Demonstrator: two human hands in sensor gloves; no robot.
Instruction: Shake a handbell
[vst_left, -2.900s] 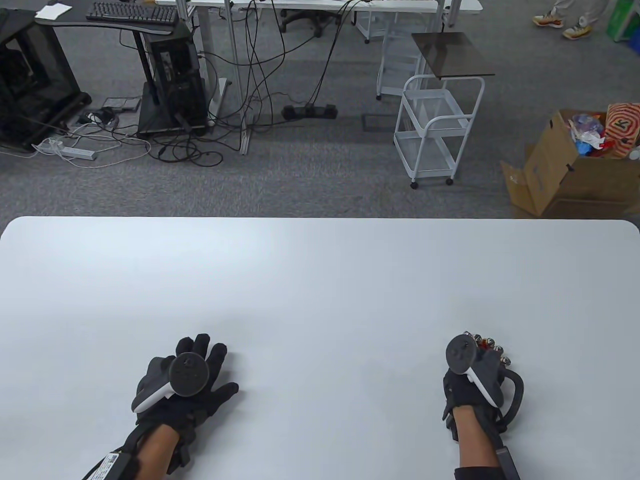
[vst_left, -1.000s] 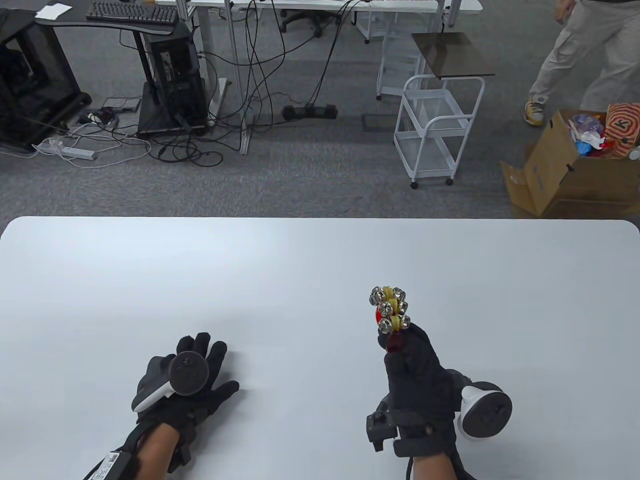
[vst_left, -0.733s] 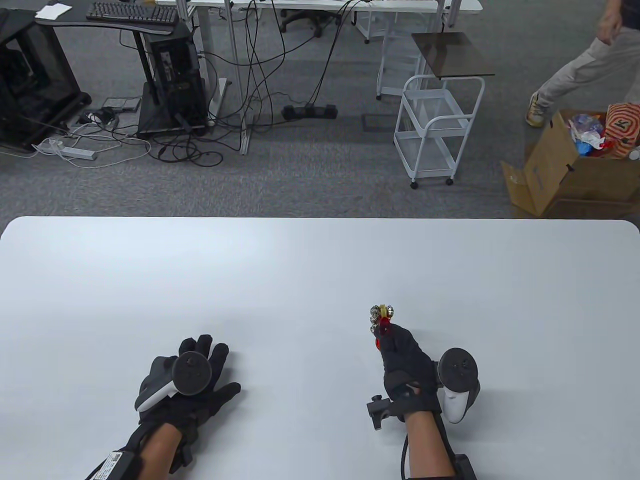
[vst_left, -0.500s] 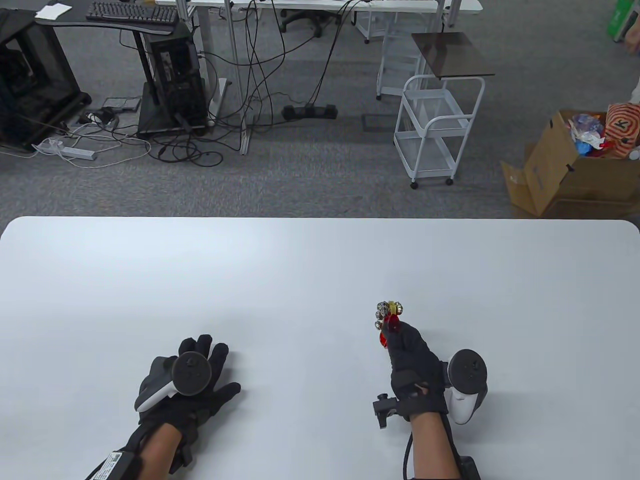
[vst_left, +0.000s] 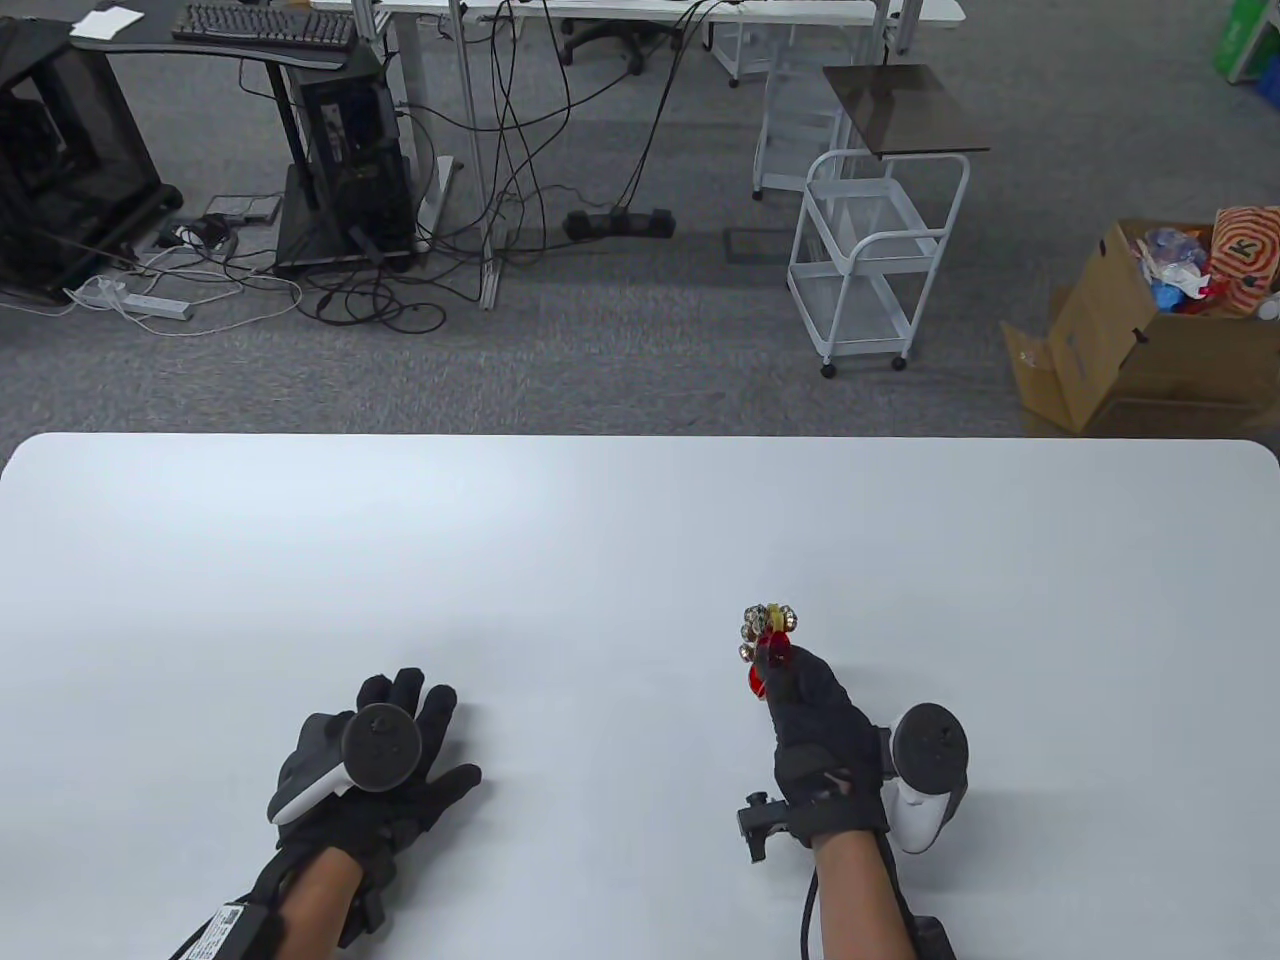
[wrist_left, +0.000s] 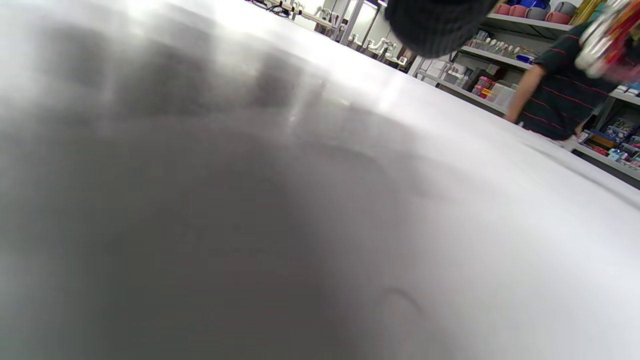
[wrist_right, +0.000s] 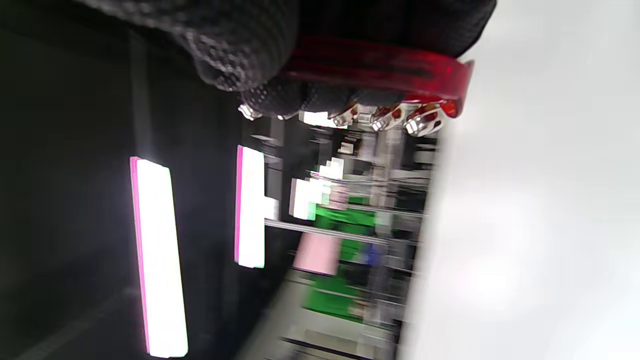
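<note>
My right hand (vst_left: 815, 715) grips the red handle of a handbell (vst_left: 767, 640) with silver jingle bells and a yellow band. It holds the bell upright above the white table (vst_left: 640, 560), right of centre and near the front. In the right wrist view the red handle (wrist_right: 380, 67) sits inside my gloved fingers (wrist_right: 240, 45), with the silver bells below it. My left hand (vst_left: 385, 760) rests flat on the table at the front left, fingers spread, holding nothing. The blurred bell shows at the top right of the left wrist view (wrist_left: 602, 37).
Beyond the table's far edge is grey carpet with a white wire trolley (vst_left: 870, 260), a cardboard box of items (vst_left: 1150, 340) at the right, and desks with cables (vst_left: 480, 180) at the back left.
My right hand lifted the handbell from the front right and brought it left of there. Over the last second the bell has shifted down, back and sideways in small moves. The left hand stayed put.
</note>
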